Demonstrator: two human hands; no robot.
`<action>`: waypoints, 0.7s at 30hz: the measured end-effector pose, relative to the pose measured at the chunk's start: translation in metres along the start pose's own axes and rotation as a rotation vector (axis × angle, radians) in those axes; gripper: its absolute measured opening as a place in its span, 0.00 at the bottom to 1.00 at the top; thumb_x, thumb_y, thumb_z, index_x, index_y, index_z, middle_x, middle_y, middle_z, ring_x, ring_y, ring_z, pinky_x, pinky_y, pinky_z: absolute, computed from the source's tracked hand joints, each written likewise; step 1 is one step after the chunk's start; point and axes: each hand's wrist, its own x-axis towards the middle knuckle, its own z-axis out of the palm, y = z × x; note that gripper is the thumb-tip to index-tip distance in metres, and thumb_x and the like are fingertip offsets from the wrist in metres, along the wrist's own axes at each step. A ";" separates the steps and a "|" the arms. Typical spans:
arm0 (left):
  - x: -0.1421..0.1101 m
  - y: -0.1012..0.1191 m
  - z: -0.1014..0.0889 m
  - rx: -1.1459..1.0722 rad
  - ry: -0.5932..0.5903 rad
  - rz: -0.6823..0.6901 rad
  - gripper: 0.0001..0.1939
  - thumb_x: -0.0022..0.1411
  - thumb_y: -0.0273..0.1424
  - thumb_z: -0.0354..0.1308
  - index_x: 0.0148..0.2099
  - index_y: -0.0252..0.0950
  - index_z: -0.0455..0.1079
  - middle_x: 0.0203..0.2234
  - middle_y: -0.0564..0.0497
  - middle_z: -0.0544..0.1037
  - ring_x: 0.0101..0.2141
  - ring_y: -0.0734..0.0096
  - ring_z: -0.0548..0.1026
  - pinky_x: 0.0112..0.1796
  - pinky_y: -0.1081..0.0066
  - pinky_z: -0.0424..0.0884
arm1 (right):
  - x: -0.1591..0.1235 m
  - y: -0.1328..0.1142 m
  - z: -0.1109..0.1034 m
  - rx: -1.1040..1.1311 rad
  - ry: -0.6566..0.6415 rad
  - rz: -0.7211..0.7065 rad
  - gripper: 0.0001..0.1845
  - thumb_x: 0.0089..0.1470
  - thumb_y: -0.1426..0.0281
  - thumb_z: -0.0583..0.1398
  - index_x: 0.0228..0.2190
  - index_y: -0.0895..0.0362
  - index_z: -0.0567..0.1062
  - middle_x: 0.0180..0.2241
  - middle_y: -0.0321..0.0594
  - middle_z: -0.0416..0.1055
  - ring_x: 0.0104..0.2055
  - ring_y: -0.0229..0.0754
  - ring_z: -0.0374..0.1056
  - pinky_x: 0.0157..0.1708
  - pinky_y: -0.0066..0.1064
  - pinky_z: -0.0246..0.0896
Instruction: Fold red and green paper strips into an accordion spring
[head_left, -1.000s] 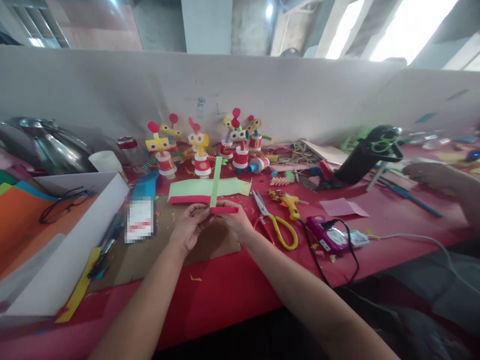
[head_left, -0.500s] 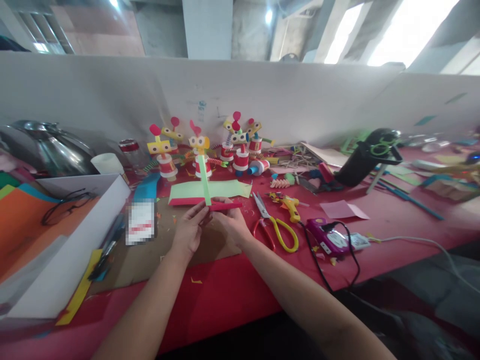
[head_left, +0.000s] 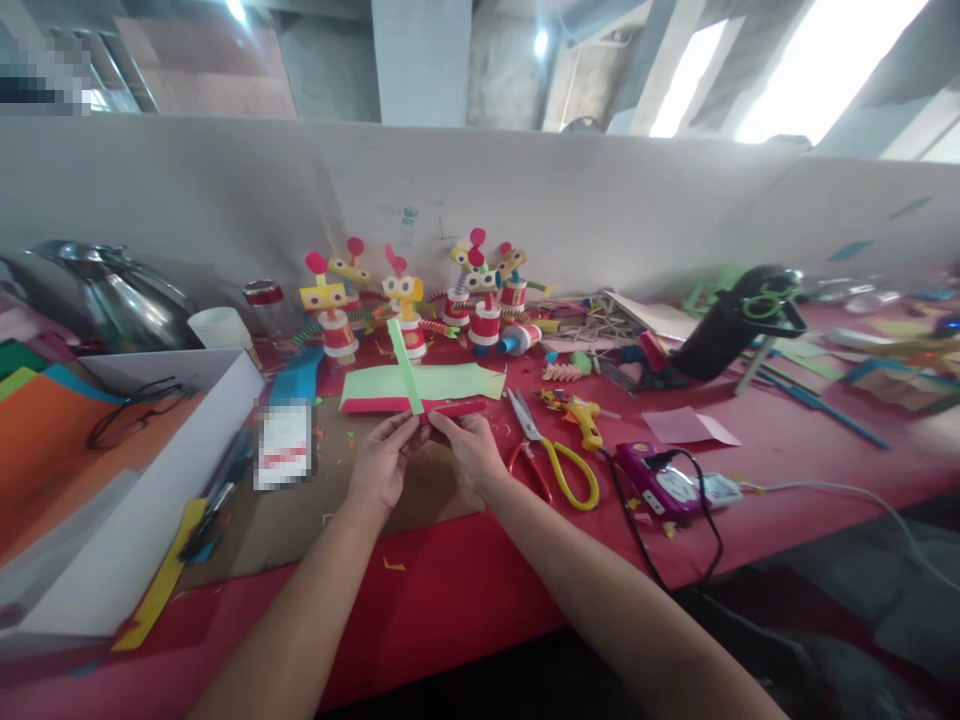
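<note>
My left hand (head_left: 384, 462) pinches the lower end of a light green paper strip (head_left: 406, 368), which slants up and away. Beside it, my right hand (head_left: 471, 446) grips a red paper strip (head_left: 456, 408) that crosses the green one at its base. The two strips meet between my fingertips, partly covered by them. Just beyond lies a pale green paper sheet (head_left: 435, 383) with a red edge. Under my hands is a brown cardboard sheet (head_left: 285, 540). Scissors (head_left: 551, 450) with red and yellow handles lie right of my right hand.
Several paper-cup figures (head_left: 330, 320) stand along the back. A yellow glue gun (head_left: 583, 418) and purple power socket (head_left: 658, 478) with cables lie to the right. A white box (head_left: 161, 480) holding coloured paper is at left, near a steel jug (head_left: 127, 295). A black holder (head_left: 727, 320) stands further right.
The green strip's upper end has tilted further left and sits slightly lower. My right fingers have shifted closer to the crossing, with the thumb now on top. The view has moved slightly.
</note>
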 end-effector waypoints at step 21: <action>0.006 0.001 -0.013 0.098 -0.034 -0.007 0.12 0.39 0.27 0.72 0.28 0.33 0.74 0.21 0.54 0.75 0.24 0.78 0.72 0.30 0.76 0.67 | -0.004 0.001 0.004 -0.179 -0.055 0.020 0.15 0.42 0.58 0.67 0.27 0.55 0.74 0.25 0.35 0.74 0.27 0.39 0.70 0.28 0.29 0.63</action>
